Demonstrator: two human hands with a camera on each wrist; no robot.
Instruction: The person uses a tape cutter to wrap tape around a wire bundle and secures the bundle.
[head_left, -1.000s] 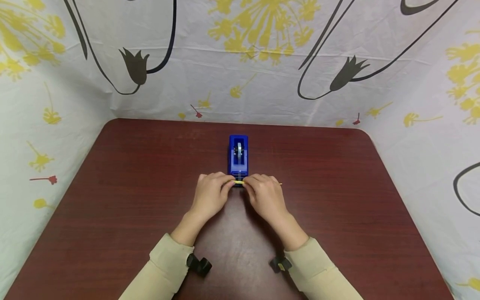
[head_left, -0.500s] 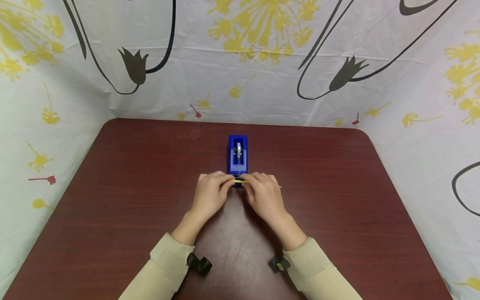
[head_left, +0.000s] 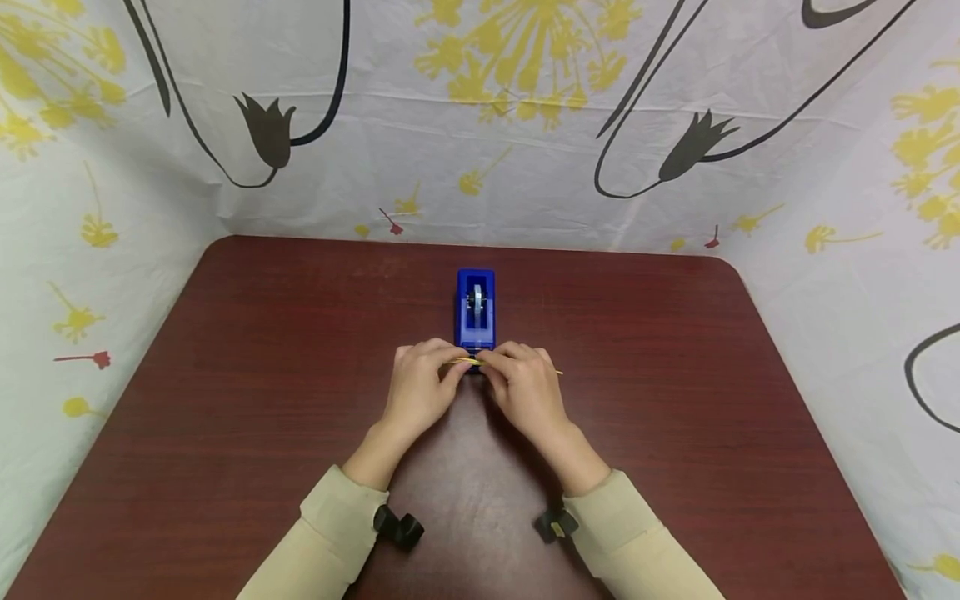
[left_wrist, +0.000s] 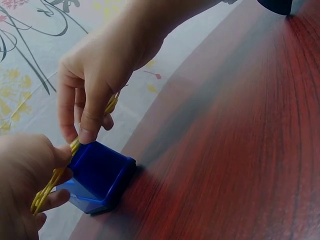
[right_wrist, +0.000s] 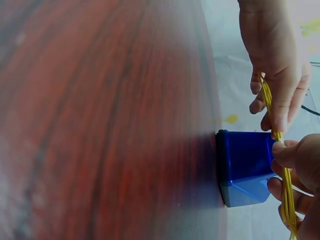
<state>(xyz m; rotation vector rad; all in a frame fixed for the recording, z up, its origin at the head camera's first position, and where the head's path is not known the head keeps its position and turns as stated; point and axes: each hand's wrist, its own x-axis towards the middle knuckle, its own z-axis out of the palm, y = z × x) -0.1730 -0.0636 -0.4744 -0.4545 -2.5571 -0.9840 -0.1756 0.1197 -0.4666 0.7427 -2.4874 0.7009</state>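
Observation:
In the head view a blue tape dispenser stands on the table, its roll of tape in the well at the far end. Just at its near end, my left hand and right hand meet over a bundle of thin yellow wire. Several strands of this wire bundle run together lengthwise in the right wrist view. Thumb and fingers of each hand pinch it, the fingertips almost touching. A thin end sticks out past the right hand. The hands partly hide the dispenser's near end.
The dark red wooden table spreads out on both sides. Behind and beside it hangs a white cloth with flower prints. A small black camera sits at the left cuff, another camera at the right.
The fingertips of both hands have drawn closer together, so less of the yellow wire shows between them. The dispenser has stayed in place.

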